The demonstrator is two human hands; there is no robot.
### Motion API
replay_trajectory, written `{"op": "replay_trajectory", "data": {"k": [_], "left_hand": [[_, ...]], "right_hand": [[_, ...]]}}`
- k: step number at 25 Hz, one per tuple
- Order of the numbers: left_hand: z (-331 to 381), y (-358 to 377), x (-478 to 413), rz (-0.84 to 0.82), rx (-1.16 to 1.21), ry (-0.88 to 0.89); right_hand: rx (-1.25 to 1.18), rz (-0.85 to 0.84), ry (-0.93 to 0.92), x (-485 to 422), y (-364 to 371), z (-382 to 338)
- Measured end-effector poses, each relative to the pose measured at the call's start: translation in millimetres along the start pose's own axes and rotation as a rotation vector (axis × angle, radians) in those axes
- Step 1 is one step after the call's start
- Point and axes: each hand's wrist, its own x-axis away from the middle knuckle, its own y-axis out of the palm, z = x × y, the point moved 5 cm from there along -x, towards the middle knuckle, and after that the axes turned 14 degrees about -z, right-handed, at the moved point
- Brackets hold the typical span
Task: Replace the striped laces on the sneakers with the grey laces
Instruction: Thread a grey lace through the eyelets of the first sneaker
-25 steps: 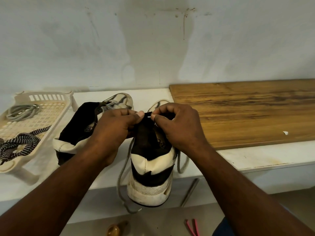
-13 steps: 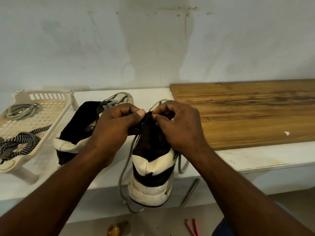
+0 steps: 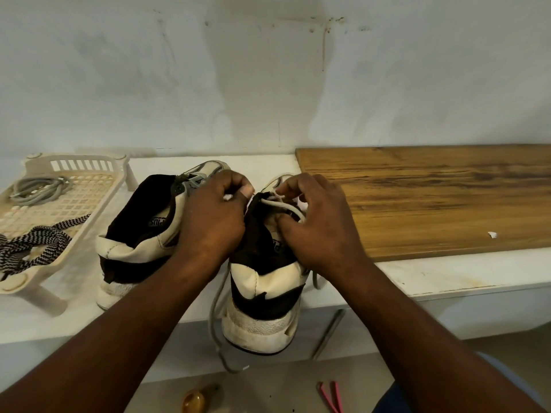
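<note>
Grey lace [image 3: 286,207] crossed the top of the near sneaker [image 3: 262,293], which stood on the white worktop [image 3: 447,278]. Its heel faced the person and hung over the front edge, probably so that the tongue and the upper eyelets lay within easy reach. One loose run of the lace hung past the heel on the left, below the worktop's edge. A shorter piece showed beside the right wrist.

The second sneaker [image 3: 134,234] lay just to the left, tipped on its side. Some grey showed at its eyelets, but too little to say whether it was fully laced. Further left, a pale slotted tray [image 3: 89,198] held the striped laces [image 3: 32,242] at its near end. A spare grey lace [image 3: 38,189] lay coiled at the far end, likely kept apart so old and new would not tangle. A wooden board [image 3: 432,198] lay to the right, with nothing on it but a small white scrap.

The left grip [image 3: 211,222] was closed, its fingers curled against the left edge of the near sneaker's upper with the thumb on top. It seemed to be steadying the shoe, though what lay between the fingertips was hidden. The right grip [image 3: 316,225] was closed too, pinching a small loop of the grey lace just above the tongue. Threading looked to be at the upper eyelets.
</note>
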Motion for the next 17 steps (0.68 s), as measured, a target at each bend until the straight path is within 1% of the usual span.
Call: {"op": "replay_trajectory", "data": {"k": [1, 2, 4, 5, 6, 7, 8, 10, 11, 12, 13, 15, 16, 17], "left_hand": [[4.1, -3.8, -0.1, 0.056, 0.066, 0.026], [9.5, -7.9, -0.4, 0.067, 0.233, 0.052], [23.9, -17.8, -0.8, -0.033, 0.648, 0.127], [32.6, -24.3, 1.0, -0.105, 0.795, 0.178], [38.1, -31.1, 1.8, -0.15, 0.847, 0.189], [38.3, -36.5, 2.3, -0.167, 0.802, 0.147], [35.0, -40.3, 2.5, -0.151, 0.619, 0.071], [29.3, -38.7, 4.4, -0.129, -0.034, -0.021], [28.4, -29.5, 6.3, -0.186, -0.311, -0.013], [28.8, -19.7, 9.0, -0.239, -0.513, 0.022], [29.2, -13.9, 10.0, -0.266, -0.635, 0.053], [29.6, -10.9, 6.3, -0.269, -0.745, 0.044], [28.0, -13.8, 4.5, -0.292, -0.746, 0.009], [26.7, -17.4, 3.3, -0.326, -0.64, -0.023]], "right_hand": [[0.032, 0.025, 0.03, 1.5, -1.7, 2.5], [0.054, 0.05, 0.059, 2.5, -3.4, 5.3], [0.073, 0.092, 0.093, 3.7, -5.3, 9.5], [0.076, 0.106, 0.097, 3.6, -5.6, 10.5], [0.076, 0.117, 0.099, 3.9, -6.5, 10.6], [0.077, 0.127, 0.101, 3.9, -7.7, 10.8], [0.083, 0.137, 0.105, 3.8, -9.1, 11.0], [0.099, 0.162, 0.122, 5.1, -12.3, 11.2], [0.104, 0.173, 0.132, 5.7, -13.2, 12.0], [0.105, 0.177, 0.141, 6.2, -13.5, 12.1], [0.107, 0.176, 0.148, 5.7, -13.3, 11.2], [0.103, 0.185, 0.165, 6.2, -12.6, 11.8], [0.099, 0.192, 0.171, 7.3, -12.1, 10.5], [0.095, 0.2, 0.18, 8.5, -12.3, 9.7]]}}
